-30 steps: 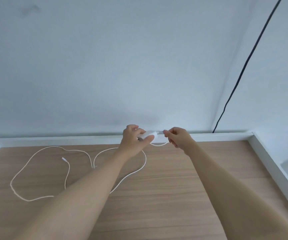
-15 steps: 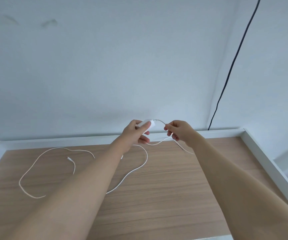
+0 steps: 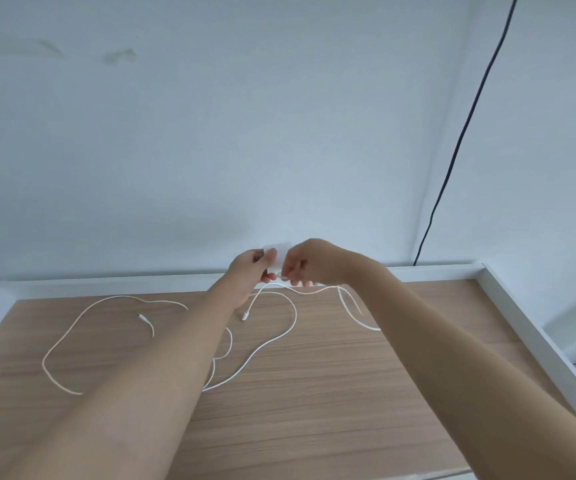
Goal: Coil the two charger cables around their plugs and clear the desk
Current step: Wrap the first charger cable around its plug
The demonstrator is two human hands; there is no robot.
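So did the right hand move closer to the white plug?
Yes. The right hand moved left along the desk's back rim, closing on the plug.

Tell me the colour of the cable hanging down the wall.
Black; the head view shows it against the pale wall.

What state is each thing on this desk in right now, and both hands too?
Left hand: shut on the white plug, held above the desk.
Right hand: fingers pinching the white cable beside the plug.
White cable: mostly uncoiled, in loose loops on the desk.
Black cable: hanging down the wall.
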